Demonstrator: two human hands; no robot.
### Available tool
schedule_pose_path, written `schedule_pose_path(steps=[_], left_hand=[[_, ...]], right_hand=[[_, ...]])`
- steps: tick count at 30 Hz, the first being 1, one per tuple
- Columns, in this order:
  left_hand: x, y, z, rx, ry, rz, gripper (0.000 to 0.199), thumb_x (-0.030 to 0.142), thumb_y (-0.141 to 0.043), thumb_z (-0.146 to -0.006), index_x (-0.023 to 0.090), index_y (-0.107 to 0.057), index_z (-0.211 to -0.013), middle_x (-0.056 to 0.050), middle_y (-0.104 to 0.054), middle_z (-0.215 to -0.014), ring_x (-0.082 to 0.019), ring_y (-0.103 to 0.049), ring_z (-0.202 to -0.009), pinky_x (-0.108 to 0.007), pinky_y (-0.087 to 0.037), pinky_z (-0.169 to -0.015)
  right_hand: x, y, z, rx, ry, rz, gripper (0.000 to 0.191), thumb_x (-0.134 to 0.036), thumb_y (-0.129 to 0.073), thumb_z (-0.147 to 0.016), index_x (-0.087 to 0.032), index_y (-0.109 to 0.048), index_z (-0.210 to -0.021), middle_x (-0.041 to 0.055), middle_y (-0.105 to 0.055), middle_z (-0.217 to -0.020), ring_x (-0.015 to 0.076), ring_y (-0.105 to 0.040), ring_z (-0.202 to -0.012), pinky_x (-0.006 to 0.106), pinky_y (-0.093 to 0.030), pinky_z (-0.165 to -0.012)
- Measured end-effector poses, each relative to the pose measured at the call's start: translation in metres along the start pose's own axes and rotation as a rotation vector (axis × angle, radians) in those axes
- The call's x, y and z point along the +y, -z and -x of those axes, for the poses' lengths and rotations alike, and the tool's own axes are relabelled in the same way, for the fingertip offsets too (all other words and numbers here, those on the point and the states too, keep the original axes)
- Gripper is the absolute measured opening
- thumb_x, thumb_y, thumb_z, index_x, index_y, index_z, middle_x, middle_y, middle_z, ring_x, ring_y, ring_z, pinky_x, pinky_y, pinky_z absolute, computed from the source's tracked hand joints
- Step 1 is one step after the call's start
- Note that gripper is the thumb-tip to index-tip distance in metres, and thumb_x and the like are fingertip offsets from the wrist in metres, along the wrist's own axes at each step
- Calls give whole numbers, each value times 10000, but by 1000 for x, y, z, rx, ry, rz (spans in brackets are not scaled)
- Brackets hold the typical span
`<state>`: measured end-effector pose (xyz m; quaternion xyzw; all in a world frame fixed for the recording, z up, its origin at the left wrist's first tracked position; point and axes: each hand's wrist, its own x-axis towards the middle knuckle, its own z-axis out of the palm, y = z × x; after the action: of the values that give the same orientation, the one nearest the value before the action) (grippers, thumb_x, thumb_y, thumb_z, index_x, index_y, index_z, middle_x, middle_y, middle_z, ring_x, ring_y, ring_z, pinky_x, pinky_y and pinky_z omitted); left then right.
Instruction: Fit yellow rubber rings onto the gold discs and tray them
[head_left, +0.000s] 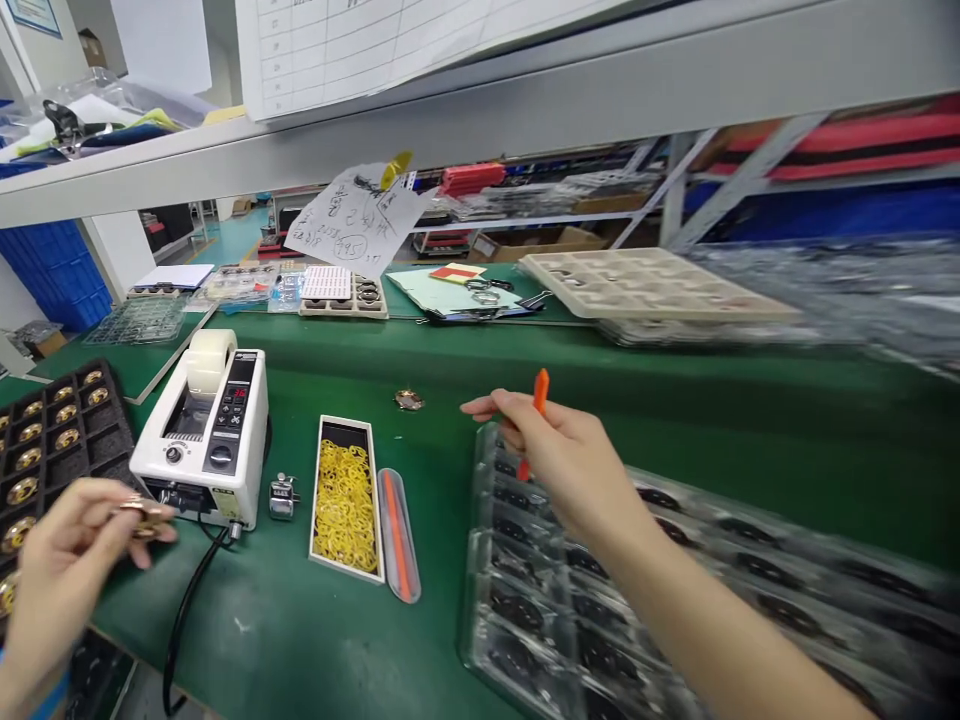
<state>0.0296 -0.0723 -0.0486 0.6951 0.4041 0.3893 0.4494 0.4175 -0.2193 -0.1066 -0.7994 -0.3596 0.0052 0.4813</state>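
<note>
My left hand [82, 550] pinches a shiny gold-coloured round metal part [141, 515] in front of the tape dispenser; motion blurs it a little. Between the thumb and fingers of my right hand [555, 435] is an orange plastic stick [541, 390], its tip pointing up. That hand hovers over the near-left corner of a clear plastic tray [480, 600] with dark round parts in its pockets. Another shiny round metal part [409, 400] lies on the green mat. Yellow rings [345, 505] fill a white box, and beside it a narrow clear case [401, 540] contains an orange strip.
A white tape dispenser [202, 430] with a roll stands at left, a small metal tally counter [282, 497] near it. The black foam tray [105, 445] with gold parts sits at far left. A beige tray [645, 285] rests behind, under a grey shelf beam [525, 110].
</note>
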Motion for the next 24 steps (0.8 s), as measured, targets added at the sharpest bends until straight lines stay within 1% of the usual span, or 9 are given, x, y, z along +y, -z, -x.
schedule_pose_path(steps=[3,4,6,9,13,17,21,22,24], left_hand=[[28,-68,2,-403,25,224,158,333,-642,-846,188,-590,-883,-54,-747,-801,-221,-731,-696,-245,-553,-503],[34,-87,-2,-490,29,268,138,306,-637,-848,181,-596,-890,-52,-739,-795,-218,-734,-719,-240,-564,-524],[43,-120,-14,-575,56,391,142,268,-653,-826,171,-592,-911,-41,-724,-787,-207,-736,-720,-243,-581,-564],[48,-154,-34,-608,147,592,166,184,-651,-805,158,-564,-944,-35,-728,-811,-197,-744,-741,-275,-600,-703],[47,-174,-48,-578,270,703,170,77,-564,-826,131,-560,-987,-46,-739,-841,-194,-748,-805,-316,-569,-868],[41,-182,-51,-597,308,709,178,48,-549,-824,116,-575,-986,-69,-748,-861,-209,-746,-837,-362,-539,-939],[31,-184,-49,-605,322,709,194,84,-593,-810,115,-583,-1002,-72,-749,-877,-226,-745,-845,-406,-518,-972],[28,-184,-48,-604,314,714,212,101,-615,-803,118,-584,-1011,-68,-748,-879,-230,-743,-852,-412,-516,-975],[23,-182,-46,-600,285,726,265,133,-666,-782,128,-585,-1034,-56,-747,-882,-233,-740,-870,-414,-515,-975]], right_hand=[[1,-5,-2,-113,3,173,438,-430,-328,-964,-194,-688,-1042,99,-696,-906,225,-608,-672,323,-443,-580],[4,-9,-9,-153,3,238,392,-376,-346,-966,-198,-658,-1123,108,-693,-989,244,-628,-770,334,-458,-639],[13,-20,-28,-254,-15,362,349,-300,-397,-967,-191,-592,-1234,114,-686,-1007,255,-637,-871,349,-477,-714],[31,-40,-57,-404,-68,508,305,-332,-521,-961,-160,-577,-1208,81,-654,-1041,198,-639,-887,378,-524,-787],[46,-57,-78,-522,-96,613,306,-340,-580,-939,-156,-582,-1184,83,-608,-1167,201,-623,-981,408,-540,-834],[39,-58,-79,-524,-100,639,299,-333,-581,-938,-157,-584,-1181,83,-610,-1164,199,-625,-974,403,-543,-828],[10,-43,-58,-375,-34,560,236,-328,-518,-969,-137,-625,-1058,79,-638,-1070,189,-624,-946,385,-526,-834],[1,-36,-47,-318,-5,526,285,-317,-428,-1003,-130,-642,-991,97,-644,-1040,196,-617,-960,375,-511,-850],[-17,-21,-18,-208,39,443,506,-337,-201,-1040,-155,-659,-926,106,-644,-1017,197,-620,-945,345,-502,-838]])
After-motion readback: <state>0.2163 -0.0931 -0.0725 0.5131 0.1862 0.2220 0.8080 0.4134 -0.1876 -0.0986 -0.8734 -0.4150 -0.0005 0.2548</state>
